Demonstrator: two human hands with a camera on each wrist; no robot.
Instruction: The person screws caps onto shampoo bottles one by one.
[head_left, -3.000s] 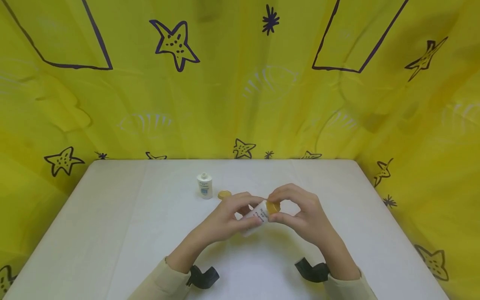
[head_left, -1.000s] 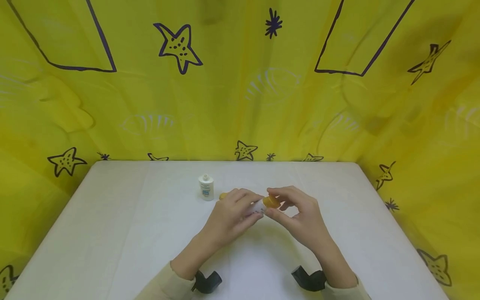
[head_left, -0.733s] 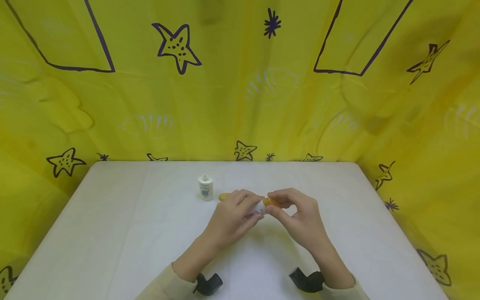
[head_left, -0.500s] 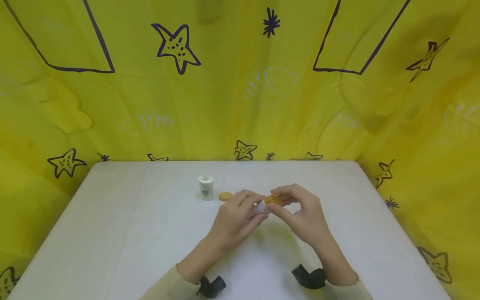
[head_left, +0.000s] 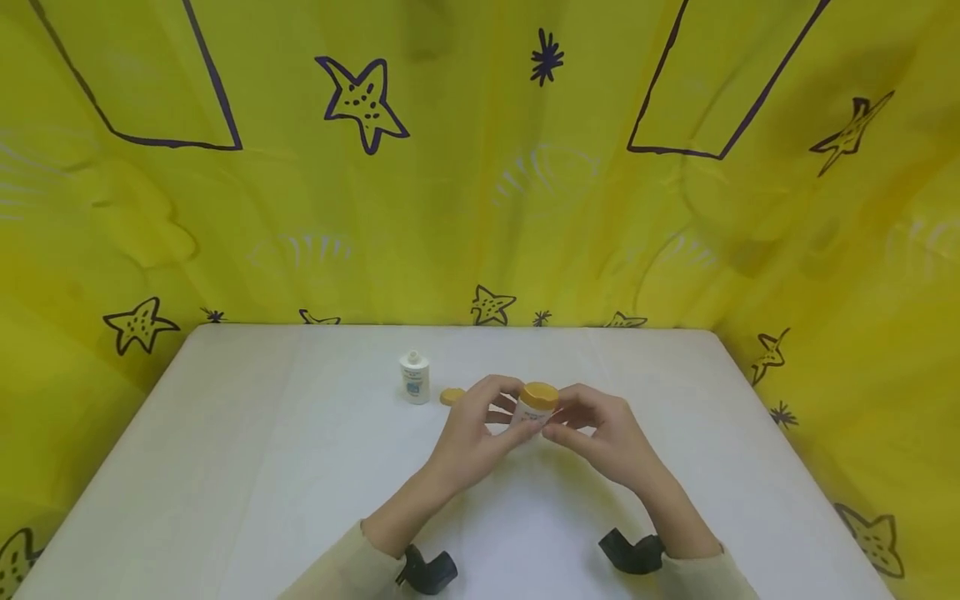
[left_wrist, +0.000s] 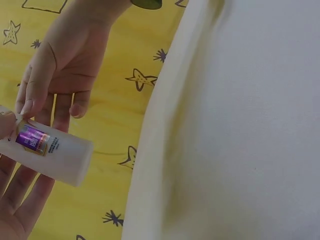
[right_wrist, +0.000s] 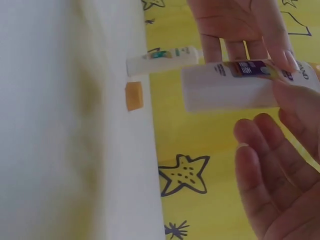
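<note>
Above the middle of a white table (head_left: 225, 467), a person's two bare hands meet at a white bottle (head_left: 528, 417). It is held off the surface, close to upright with a slight lean, and its yellow cap (head_left: 539, 395) sits on top. Both wrist views show a purple label (right_wrist: 252, 68) on its side.

The left hand (head_left: 480, 433) grips the bottle, thumb across the front and fingers behind it. The right hand (head_left: 600, 425) is on the other side, fingers loosely bent and its thumb tip close to the left thumb. Whether it pinches the bottle or merely rests against it, I cannot tell.

Farther back, to the left of the hands, a second bottle (head_left: 415, 379) stands upright on the table. It is white with a blue patch on its front, and its narrow nozzle (head_left: 413, 357) is bare. A loose cap (head_left: 452, 397), also yellow, lies on the table just to its right, between the second bottle and the left hand.

Pale sleeves (head_left: 348, 562) cover the forearms, and a black device (head_left: 431, 572) is worn at each wrist. Behind the table hangs a bright yellow curtain (head_left: 442, 217), printed with dark outlined starfish and faint white fish.
</note>
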